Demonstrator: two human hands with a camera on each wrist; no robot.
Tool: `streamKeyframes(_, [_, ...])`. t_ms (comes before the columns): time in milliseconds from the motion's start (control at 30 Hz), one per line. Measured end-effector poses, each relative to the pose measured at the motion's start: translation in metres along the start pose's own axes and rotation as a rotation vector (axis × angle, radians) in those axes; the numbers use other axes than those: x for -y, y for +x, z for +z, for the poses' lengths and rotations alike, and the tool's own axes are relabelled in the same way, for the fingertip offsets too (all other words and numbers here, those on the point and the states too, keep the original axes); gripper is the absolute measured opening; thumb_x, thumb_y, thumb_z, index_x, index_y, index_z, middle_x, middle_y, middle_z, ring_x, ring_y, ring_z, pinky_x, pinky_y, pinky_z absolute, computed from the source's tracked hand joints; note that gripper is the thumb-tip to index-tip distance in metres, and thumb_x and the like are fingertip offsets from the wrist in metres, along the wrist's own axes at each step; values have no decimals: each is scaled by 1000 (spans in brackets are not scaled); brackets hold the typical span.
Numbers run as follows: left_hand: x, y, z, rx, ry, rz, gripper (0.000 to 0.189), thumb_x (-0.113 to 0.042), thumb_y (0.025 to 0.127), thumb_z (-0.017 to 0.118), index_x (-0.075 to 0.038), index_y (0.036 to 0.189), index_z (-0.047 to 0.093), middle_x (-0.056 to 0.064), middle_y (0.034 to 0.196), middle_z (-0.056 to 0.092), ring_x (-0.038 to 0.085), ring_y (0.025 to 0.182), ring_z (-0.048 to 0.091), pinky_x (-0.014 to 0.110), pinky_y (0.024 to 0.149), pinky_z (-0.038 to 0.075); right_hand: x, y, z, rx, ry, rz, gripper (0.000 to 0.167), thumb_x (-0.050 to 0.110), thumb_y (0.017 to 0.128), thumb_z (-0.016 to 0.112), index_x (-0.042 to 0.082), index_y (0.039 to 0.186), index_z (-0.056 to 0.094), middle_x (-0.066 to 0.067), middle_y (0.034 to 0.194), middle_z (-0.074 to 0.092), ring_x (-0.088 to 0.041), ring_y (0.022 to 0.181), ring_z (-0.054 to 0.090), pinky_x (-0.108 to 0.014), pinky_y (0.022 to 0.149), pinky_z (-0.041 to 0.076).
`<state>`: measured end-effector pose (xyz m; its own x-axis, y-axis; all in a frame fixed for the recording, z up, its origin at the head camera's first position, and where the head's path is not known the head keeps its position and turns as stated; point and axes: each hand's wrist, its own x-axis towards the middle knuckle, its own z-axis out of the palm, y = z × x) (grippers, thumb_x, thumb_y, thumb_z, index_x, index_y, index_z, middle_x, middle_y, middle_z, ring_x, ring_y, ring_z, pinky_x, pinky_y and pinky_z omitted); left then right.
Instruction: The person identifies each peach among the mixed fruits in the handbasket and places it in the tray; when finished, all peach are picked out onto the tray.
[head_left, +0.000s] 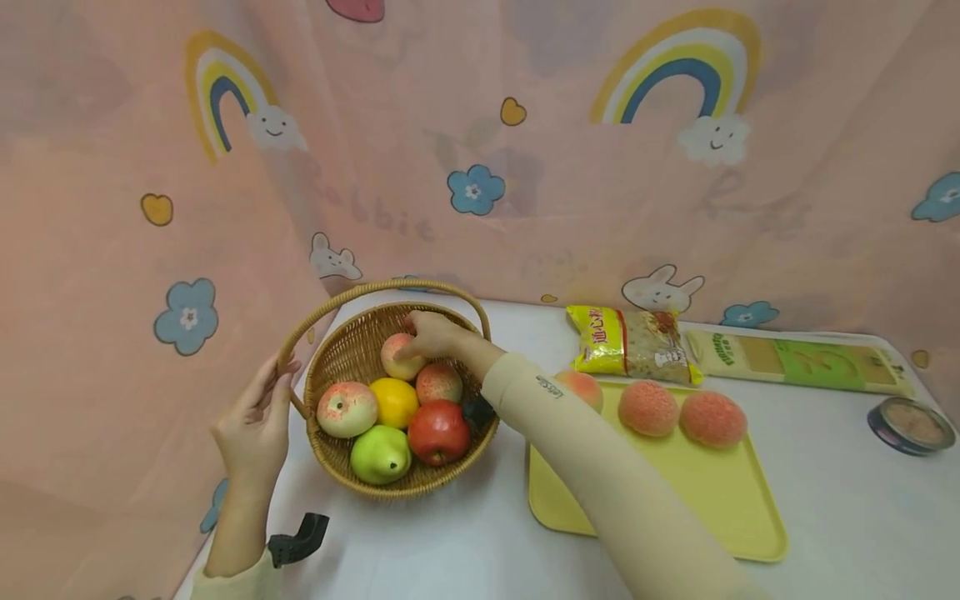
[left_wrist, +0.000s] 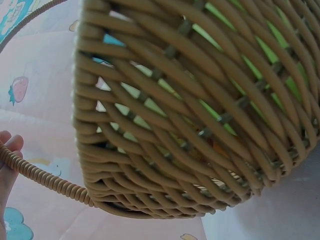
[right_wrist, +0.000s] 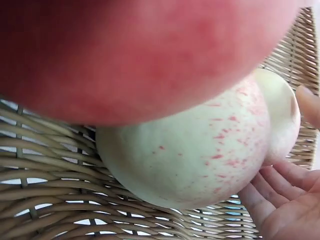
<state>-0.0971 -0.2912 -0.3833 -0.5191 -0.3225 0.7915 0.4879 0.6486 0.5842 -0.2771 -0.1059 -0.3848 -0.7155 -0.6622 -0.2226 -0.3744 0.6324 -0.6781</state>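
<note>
My left hand (head_left: 255, 421) holds the left side of the handle (head_left: 367, 289) of a wicker basket (head_left: 341, 358). In the left wrist view its fingers (left_wrist: 9, 147) lie on the wrapped handle, beside the woven wall. My right hand (head_left: 442, 335) reaches inside the basket and grips a pale peach (head_left: 401, 357) at the back; the right wrist view has that peach (right_wrist: 282, 117) between thumb and fingers. Around it lie a speckled peach (head_left: 347, 409), a yellow fruit (head_left: 396, 402), a reddish peach (head_left: 439, 384), a red apple (head_left: 438, 433) and a green pear (head_left: 381, 455).
Right of the basket is a yellow tray (head_left: 720, 504) with three peaches along its far edge, one being this peach (head_left: 651, 408). Behind it lie a yellow-ended food packet (head_left: 633, 343) and a long green packet (head_left: 802, 362). A round tin (head_left: 911, 425) stands far right.
</note>
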Motion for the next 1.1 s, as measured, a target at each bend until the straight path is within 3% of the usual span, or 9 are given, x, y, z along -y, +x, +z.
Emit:
streamKeyframes(267, [2, 0, 1, -2, -6, 18, 33, 20, 79, 62, 9, 110, 67, 27, 92, 69, -8, 92, 64, 8, 82, 51, 1, 3, 3, 19, -61, 46, 68, 33, 89, 66, -3, 140, 40, -18, 139, 49, -28, 128, 48, -38, 109, 41])
streamKeyframes(433, [3, 0, 0, -6, -7, 22, 33, 19, 79, 63, 8, 110, 67, 27, 92, 69, -8, 92, 64, 8, 82, 51, 1, 4, 3, 15, -95, 59, 56, 36, 86, 68, -3, 124, 53, -16, 120, 59, -25, 106, 57, -35, 94, 50])
streamKeyframes(567, [4, -1, 0, 0, -18, 15, 33, 19, 79, 62, 9, 111, 66, 28, 93, 69, -8, 92, 64, 8, 82, 52, 0, 5, 4, 26, -107, 65, 48, 36, 85, 69, -1, 113, 55, -13, 107, 60, -21, 90, 54, -32, 80, 51])
streamKeyframes(800, [3, -2, 0, 2, -28, 22, 33, 19, 80, 62, 10, 111, 66, 28, 93, 68, -8, 92, 64, 9, 81, 52, 0, 5, 3, 38, -107, 16, 55, 32, 83, 72, 3, 123, 49, -12, 116, 57, -22, 101, 55, -31, 84, 51])
streamKeyframes(967, [3, -2, 0, 7, -16, 22, 33, 18, 80, 62, 9, 112, 66, 27, 94, 69, -8, 92, 64, 8, 81, 51, -1, 4, 2, 43, -62, -27, 56, 26, 80, 75, 2, 121, 45, -12, 112, 56, -20, 98, 55, -30, 85, 51])
streamKeyframes(1100, [3, -3, 0, 4, -14, 17, 34, 18, 80, 63, 9, 112, 66, 27, 94, 69, -8, 92, 64, 8, 81, 52, 2, 3, 1, 41, -34, -70, 66, 26, 79, 75, 1, 132, 43, -13, 125, 52, -21, 106, 54, -31, 91, 50])
